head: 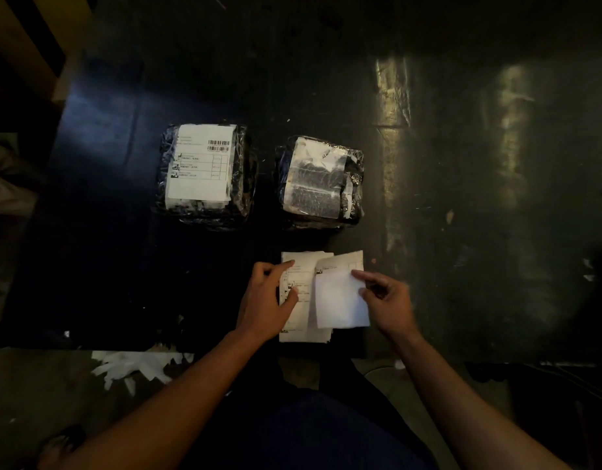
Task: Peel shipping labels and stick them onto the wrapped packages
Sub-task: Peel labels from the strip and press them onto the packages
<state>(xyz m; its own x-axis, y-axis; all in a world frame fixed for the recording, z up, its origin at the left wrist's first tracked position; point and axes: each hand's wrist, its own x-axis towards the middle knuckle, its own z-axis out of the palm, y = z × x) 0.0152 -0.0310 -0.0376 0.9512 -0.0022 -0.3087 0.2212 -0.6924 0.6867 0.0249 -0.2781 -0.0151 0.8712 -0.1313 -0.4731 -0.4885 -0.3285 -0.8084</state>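
Note:
Two black wrapped packages lie side by side on the dark table. The left package (pixel 204 174) carries a whole white shipping label with barcodes. The right package (pixel 321 181) shows only torn white label remains and tape. In front of them lies a stack of label sheets (pixel 301 320). My left hand (pixel 269 300) holds down the stack's left edge with thumb and forefinger. My right hand (pixel 386 296) pinches the right edge of a white label (pixel 338 296) that is lifted and curled off the stack.
The dark glossy table (pixel 445 198) stretches right and back. Torn white backing scraps (pixel 136 364) lie on the floor below the table's front edge at the left. A brown cardboard box (pixel 31 39) stands at the far left corner.

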